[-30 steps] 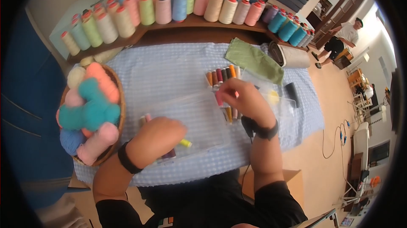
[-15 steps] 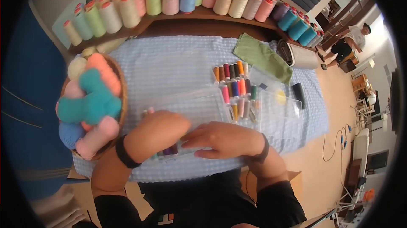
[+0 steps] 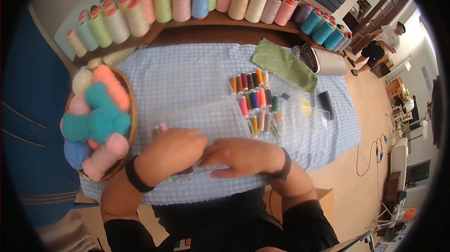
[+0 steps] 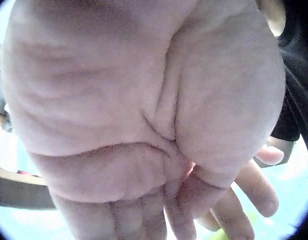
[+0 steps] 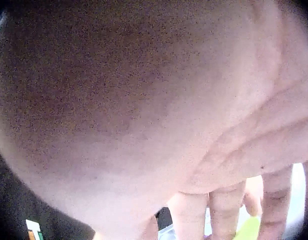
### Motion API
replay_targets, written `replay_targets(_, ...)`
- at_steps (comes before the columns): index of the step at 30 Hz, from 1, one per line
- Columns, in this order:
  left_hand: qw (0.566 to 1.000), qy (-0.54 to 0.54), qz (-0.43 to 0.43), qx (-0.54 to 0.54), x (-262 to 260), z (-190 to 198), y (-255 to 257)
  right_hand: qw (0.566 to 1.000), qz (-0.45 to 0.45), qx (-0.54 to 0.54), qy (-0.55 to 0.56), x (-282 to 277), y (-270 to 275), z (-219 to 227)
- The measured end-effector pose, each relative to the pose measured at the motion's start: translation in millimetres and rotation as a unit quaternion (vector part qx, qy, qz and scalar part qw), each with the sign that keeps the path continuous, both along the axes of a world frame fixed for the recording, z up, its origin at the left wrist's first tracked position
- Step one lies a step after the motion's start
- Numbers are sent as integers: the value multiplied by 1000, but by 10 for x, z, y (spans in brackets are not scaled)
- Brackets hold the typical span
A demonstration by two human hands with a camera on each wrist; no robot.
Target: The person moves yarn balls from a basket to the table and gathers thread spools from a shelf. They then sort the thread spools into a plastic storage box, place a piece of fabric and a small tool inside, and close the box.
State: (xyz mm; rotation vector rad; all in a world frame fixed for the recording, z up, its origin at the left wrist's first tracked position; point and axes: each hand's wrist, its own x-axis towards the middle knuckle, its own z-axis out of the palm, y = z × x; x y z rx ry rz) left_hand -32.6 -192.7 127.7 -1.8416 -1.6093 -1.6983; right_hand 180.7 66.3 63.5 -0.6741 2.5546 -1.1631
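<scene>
Low over the near part of the clear plastic box (image 3: 220,118), my left hand (image 3: 173,146) has its fingers curled inward. At its fingertips is a yellow-green thread spool (image 5: 248,229), seen in part in the right wrist view. My right hand (image 3: 239,154) reaches in from the right, fingers fairly straight and thumb apart, its fingertips right at the same spool. Pink spools (image 3: 162,127) show just beyond my left hand, and dark spools (image 3: 185,171) lie below it, partly covered.
Rows of coloured thread spools (image 3: 255,97) lie in the box's right part, beside a clear lid (image 3: 305,132). A basket (image 3: 133,125) of yarn balls stands left. Farther back are a green cloth (image 3: 283,64), a rolled fabric (image 3: 330,61) and a shelf (image 3: 220,25) of thread cones.
My right hand has come from the spool rows down and left to meet my left hand, covering the yellow-green spool. The left hand has stayed about where it was.
</scene>
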Motion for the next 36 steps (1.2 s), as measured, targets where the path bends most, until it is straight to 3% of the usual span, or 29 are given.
replay_targets(5,981,-44,62,-180,172,465,-192,1000,-27,5,-15,-6,15,22)
replay_targets(9,990,-62,21,-124,117,303,-139,996,-76,-15,-46,31,164,101)
replay_targets(13,989,-68,-18,-130,154,505,-120,989,-110,-66,-78,130,540,457)
replay_targets(16,997,-23,-21,-73,84,359,-74,964,-199,-164,72,265,872,386)
replay_targets(19,999,-21,24,-44,140,199,-74,911,-368,-115,146,250,982,345)
replay_targets(23,997,-13,22,-73,145,275,-105,855,-510,-15,91,185,1109,196)
replay_targets(26,988,-11,12,-156,64,479,-215,854,-504,67,113,154,1077,209)
replay_targets(29,993,-8,6,-121,73,399,-167,876,-463,86,107,131,1097,116)
replay_targets(36,999,0,-8,-51,58,265,-95,877,-457,102,106,98,1083,84)
